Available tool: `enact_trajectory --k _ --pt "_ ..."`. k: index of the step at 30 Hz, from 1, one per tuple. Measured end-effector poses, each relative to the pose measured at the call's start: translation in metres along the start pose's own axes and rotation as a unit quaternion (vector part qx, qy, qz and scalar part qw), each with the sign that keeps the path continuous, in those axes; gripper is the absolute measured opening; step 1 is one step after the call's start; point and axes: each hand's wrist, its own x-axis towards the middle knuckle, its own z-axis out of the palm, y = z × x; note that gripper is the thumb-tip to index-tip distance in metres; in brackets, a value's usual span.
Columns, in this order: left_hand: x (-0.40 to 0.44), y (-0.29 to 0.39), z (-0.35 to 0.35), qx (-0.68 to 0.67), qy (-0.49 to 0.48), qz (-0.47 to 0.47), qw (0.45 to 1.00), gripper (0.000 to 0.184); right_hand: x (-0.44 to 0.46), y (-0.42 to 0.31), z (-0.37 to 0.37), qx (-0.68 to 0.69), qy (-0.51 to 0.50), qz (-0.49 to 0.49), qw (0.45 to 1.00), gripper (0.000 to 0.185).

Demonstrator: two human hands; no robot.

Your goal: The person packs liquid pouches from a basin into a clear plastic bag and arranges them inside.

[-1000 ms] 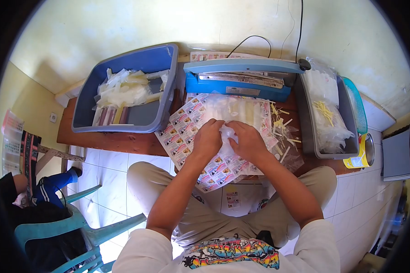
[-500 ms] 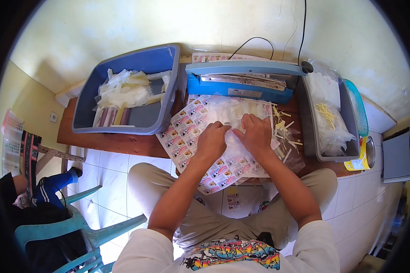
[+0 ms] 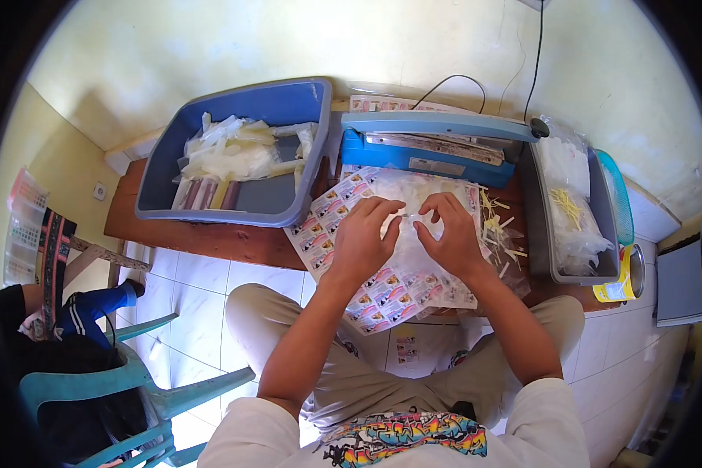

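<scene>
My left hand (image 3: 365, 238) and my right hand (image 3: 452, 238) are over clear plastic (image 3: 413, 251) on the printed sheets (image 3: 366, 300). Between my fingertips runs a small, thin pale piece (image 3: 409, 215), too small to name. Both hands pinch, thumb near forefinger, at either end of it. Behind them stands a blue sealer (image 3: 429, 160) with its light blue arm raised slightly. Pale cut strips (image 3: 495, 226) lie scattered right of the sheets.
A blue-grey tub (image 3: 234, 210) of pale wrapped sticks stands left. At right are a grey bin (image 3: 550, 257) with plastic bags, a teal basket (image 3: 618, 199) and a yellow can (image 3: 620, 288). A green chair (image 3: 132, 378) and another person's leg (image 3: 97, 316) are lower left.
My hands have moved apart from the bunched plastic, and a thin piece now shows between the fingertips. The whole view has shifted, so the table things appear farther right.
</scene>
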Motion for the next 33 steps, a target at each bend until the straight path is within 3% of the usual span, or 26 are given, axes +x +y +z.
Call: enact_trajectory --k 4,9,15,20,23,26,28,32,33 --pt "0.004 0.001 -0.030 0.014 0.112 0.024 0.993 0.019 0.008 -0.024 -0.001 0.056 -0.006 -0.054 0.997 0.032" --pt "0.006 -0.003 -0.067 0.023 0.172 0.012 0.985 0.017 0.026 -0.051 0.008 0.072 -0.008 -0.065 0.995 0.033" --pt "0.032 -0.039 -0.113 0.126 0.256 -0.057 0.957 0.020 0.085 -0.094 0.037 0.137 0.018 -0.117 0.983 0.030" --pt "0.059 -0.104 -0.149 0.190 0.185 -0.155 0.952 0.024 0.167 -0.096 0.102 0.185 0.002 -0.153 0.971 0.025" --pt "0.067 -0.132 -0.160 0.169 0.166 -0.227 0.945 0.025 0.210 -0.082 0.143 0.142 -0.004 -0.236 0.961 0.024" --pt "0.067 -0.152 -0.166 0.174 0.146 -0.288 0.930 0.025 0.235 -0.075 0.171 0.055 -0.099 -0.186 0.976 0.031" --pt "0.065 -0.159 -0.165 0.170 0.105 -0.309 0.930 0.027 0.246 -0.076 0.185 -0.123 -0.216 -0.130 0.960 0.037" --pt "0.064 -0.171 -0.162 0.197 0.075 -0.369 0.905 0.029 0.266 -0.068 0.215 -0.152 -0.278 -0.094 0.944 0.039" --pt "0.062 -0.169 -0.159 0.215 0.051 -0.372 0.902 0.028 0.269 -0.056 0.231 -0.174 -0.288 -0.093 0.937 0.031"
